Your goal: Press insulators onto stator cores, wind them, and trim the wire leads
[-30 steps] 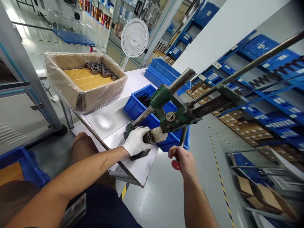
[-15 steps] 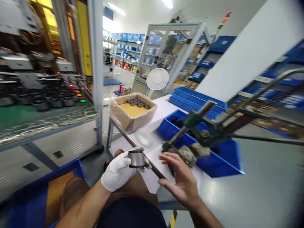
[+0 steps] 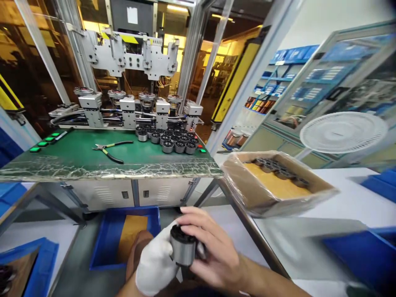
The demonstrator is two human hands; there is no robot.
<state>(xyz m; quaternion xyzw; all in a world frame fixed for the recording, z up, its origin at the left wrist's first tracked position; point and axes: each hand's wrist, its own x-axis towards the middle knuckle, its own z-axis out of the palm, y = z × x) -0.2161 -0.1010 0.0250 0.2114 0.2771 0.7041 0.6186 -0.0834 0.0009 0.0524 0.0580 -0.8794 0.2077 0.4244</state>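
A motor stator (image 3: 183, 249), a grey metal ring with black plastic at its ends, is held up low in the middle of the view. My left hand (image 3: 157, 262), in a white glove, grips it from the left with the thumb on its side. From the right, my bare right hand (image 3: 213, 249) has its fingers over the top rim and its thumb low on the side. Several similar stators (image 3: 180, 146) stand grouped on the green worktop (image 3: 77, 152) ahead. Cutting pliers (image 3: 114, 151) with black and green handles lie left of them, jaws apart.
A machine with white clamp blocks (image 3: 162, 106) rises behind the worktop. On the right, a plastic-lined carton (image 3: 247, 198) holds more stators on yellow card. Blue bins (image 3: 99, 247) sit below and at both sides. A white fan (image 3: 343, 131) stands at right.
The view has swung left from the side bench to the machine worktop. My right hand, apart from the stator before, now closes on it together with my left hand.
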